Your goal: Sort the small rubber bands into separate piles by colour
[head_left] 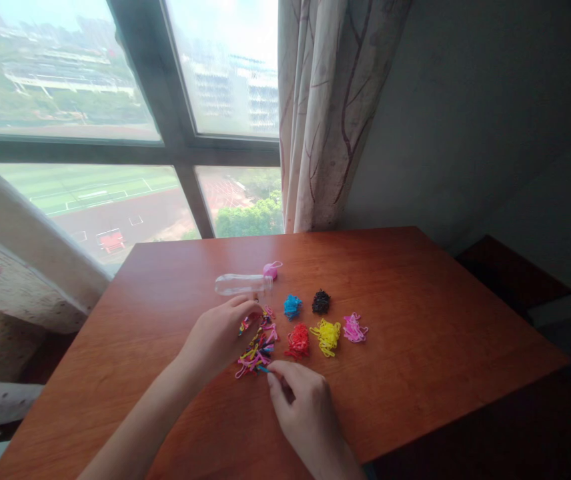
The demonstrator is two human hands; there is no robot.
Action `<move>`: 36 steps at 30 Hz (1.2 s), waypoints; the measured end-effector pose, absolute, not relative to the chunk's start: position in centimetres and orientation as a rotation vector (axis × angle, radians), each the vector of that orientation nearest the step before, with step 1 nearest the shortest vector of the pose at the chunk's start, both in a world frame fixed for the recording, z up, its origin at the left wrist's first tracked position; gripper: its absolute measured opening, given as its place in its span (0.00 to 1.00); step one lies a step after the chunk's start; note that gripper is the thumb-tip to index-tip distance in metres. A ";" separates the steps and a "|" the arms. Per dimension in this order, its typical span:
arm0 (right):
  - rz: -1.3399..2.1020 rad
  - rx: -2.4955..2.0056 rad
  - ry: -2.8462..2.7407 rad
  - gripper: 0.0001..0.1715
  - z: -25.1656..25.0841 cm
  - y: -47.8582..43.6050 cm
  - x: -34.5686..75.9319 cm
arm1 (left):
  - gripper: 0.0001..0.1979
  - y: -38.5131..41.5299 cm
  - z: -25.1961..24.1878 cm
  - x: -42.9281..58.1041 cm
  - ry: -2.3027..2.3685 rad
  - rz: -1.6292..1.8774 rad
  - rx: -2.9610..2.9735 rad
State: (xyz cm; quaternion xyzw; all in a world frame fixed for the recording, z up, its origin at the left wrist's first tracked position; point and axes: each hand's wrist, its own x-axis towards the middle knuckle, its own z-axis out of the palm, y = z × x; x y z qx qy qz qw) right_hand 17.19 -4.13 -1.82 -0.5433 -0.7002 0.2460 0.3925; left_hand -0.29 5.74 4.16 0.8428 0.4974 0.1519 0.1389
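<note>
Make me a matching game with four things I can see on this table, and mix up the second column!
1. Clear bottle
2. Right hand
3. Black pile
4. Red pile

A. Just left of the yellow pile
B. Pinching a blue band
C. Lying on its side
D. Just right of the blue pile

Pairs: 1-C, 2-B, 3-D, 4-A

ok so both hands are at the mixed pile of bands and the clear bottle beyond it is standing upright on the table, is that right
Not quite: the clear bottle is lying on its side on the table, as the head view shows. The left hand and right hand are indeed at the mixed pile of bands.
</note>
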 end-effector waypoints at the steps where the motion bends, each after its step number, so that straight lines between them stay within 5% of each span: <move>1: 0.612 -1.382 -1.764 0.12 -1.6 -4.0 17.5 | 0.09 5.3 4.0 -0.7 1.450 0.434 2.416; 10: 0.173 -1.683 -1.757 0.11 1.0 0.8 21.8 | 0.10 2.2 1.9 -3.0 1.534 0.494 2.251; 19: 0.079 -2.189 -1.894 0.10 2.0 5.3 21.2 | 0.12 1.5 1.2 -4.4 1.555 0.579 2.147; 36: 0.079 -2.121 -1.998 0.12 1.6 5.3 21.1 | 0.12 1.2 1.9 -4.0 1.576 0.565 2.124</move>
